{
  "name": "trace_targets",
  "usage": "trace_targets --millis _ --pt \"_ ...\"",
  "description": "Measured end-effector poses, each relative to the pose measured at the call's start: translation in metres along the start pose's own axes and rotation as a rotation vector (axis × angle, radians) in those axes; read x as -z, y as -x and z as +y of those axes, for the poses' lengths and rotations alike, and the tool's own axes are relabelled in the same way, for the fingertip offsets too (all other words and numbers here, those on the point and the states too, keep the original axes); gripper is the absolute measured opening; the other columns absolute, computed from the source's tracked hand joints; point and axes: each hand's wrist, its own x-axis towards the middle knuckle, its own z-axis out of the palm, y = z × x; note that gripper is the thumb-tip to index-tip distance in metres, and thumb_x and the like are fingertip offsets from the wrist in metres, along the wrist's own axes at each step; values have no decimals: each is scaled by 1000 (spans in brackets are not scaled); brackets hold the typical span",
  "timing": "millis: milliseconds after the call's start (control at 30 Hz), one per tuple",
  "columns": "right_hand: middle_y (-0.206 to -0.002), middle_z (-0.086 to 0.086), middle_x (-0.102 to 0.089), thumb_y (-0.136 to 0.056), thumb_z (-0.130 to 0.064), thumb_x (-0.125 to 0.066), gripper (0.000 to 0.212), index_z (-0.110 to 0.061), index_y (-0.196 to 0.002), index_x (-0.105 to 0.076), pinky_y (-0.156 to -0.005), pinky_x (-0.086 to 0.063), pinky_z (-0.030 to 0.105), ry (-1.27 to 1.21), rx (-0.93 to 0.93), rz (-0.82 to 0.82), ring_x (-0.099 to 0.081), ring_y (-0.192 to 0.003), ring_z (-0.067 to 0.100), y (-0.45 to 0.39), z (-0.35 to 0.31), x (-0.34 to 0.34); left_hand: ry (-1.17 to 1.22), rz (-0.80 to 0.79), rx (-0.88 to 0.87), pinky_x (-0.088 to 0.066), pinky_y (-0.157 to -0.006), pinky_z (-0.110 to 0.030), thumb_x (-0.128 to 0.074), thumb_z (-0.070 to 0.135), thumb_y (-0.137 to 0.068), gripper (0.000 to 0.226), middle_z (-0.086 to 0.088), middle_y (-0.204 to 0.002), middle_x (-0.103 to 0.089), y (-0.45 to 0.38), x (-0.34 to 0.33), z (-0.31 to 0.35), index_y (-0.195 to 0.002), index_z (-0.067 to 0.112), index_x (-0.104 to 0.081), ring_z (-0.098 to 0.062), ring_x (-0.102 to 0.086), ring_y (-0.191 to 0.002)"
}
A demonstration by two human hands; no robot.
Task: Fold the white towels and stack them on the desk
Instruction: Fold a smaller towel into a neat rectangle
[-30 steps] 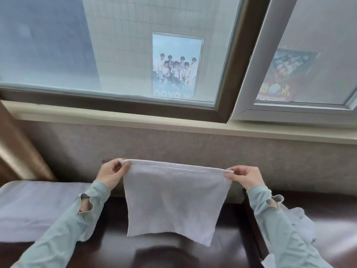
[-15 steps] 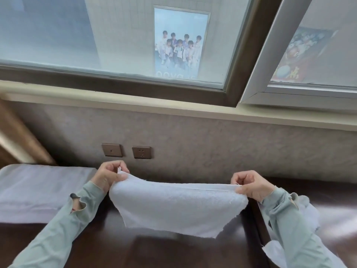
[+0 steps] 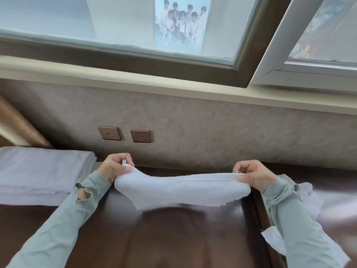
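A white towel [image 3: 179,188] stretches between my two hands, low over the dark wooden desk [image 3: 173,235]. My left hand [image 3: 114,168] pinches its left corner and my right hand [image 3: 251,175] pinches its right corner. The towel sags in the middle and its lower edge hangs close to the desk top. A stack of folded white towels [image 3: 38,171] lies on the desk at the left. More loose white towels [image 3: 309,202] lie crumpled at the right, partly hidden behind my right sleeve.
The wall rises just behind the desk, with two brown wall plates [image 3: 124,134] above my left hand. A window sill [image 3: 173,88] and window frames run above that. A seam [image 3: 257,219] splits the desk surface on the right.
Both hands have come down with the towel from chest height to just above the desk. The towel hung flat and upright before; now it lies nearly level and bunched.
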Motion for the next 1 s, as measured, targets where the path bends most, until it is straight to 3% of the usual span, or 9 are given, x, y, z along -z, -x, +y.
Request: trace_targets --millis 167,300,400,433,567,700,833,933,1000 --pt "-54 4 -56 -47 -15 -77 17 -10 -58 -65 -45 -40 19 23 19 -92 -50 -45 12 15 -11 -2 31 -106 -8 -39 -37 -14 -45 -10 -46 24 -1 -44 -49 18 -1 12 -40 9 -57 -10 -46 -33" --pt "-52 3 -54 -50 -5 -70 8 -9 -55 -65 -44 -40 18 -35 25 -83 -48 -44 11 15 -11 -4 118 -133 19 -43 -39 -16 -63 -5 -45 12 -5 -46 -53 20 5 10 -46 7 -60 -14 -51 -34" --pt "-51 2 -55 -44 18 -68 29 -9 -54 -66 -44 -44 18 -22 -6 37 -52 -43 11 -1 -6 -1 89 21 31 -45 -39 -16 -52 -11 -59 26 -5 -47 -57 -2 10 -4 -47 9 -61 -14 -53 -38" --pt "-52 2 -57 -42 14 -74 28 -10 -54 -67 -45 -46 19 9 -29 95 -53 -45 12 -11 -1 2 -5 97 25 -47 -42 -16 -55 -11 -61 26 -5 -50 -58 -13 10 -10 -48 10 -62 -15 -56 -44" --pt "-57 1 -64 -76 13 -64 22 -7 -67 -67 -49 -53 19 179 -192 335 -59 -54 13 -64 39 21 -369 358 113 -54 -59 -27 -61 -10 -80 21 -12 -76 -58 -65 10 -54 -69 7 -59 -28 -57 -77" --pt "-67 -1 -65 -76 4 -70 21 -17 -70 -69 -60 -50 13 486 -257 487 -61 -69 16 -109 104 40 -789 369 140 -41 -73 -24 -68 11 -83 12 -7 -85 -60 -105 14 -111 -95 9 -68 -20 -54 -81" --pt "-97 9 -68 -81 0 -64 23 -4 -103 -70 -65 -37 -2 717 -254 601 -60 -89 17 -134 145 47 -929 330 112 -43 -79 -22 -62 13 -88 18 -7 -103 -68 -131 19 -149 -103 13 -71 -15 -55 -83" --pt "-101 13 -69 -83 -2 -59 21 -5 -99 -72 -76 -38 12 857 -188 659 -63 -93 26 -145 154 44 -927 423 44 -44 -79 -23 -59 10 -90 18 -8 -104 -66 -144 16 -151 -103 12 -71 -17 -57 -83" --pt "-90 11 -67 -80 -2 -62 16 -7 -89 -73 -76 -42 19 869 -112 699 -63 -81 23 -141 157 42 -896 448 -26 -43 -78 -22 -60 8 -88 16 -6 -102 -65 -143 12 -147 -99 11 -71 -18 -57 -81"
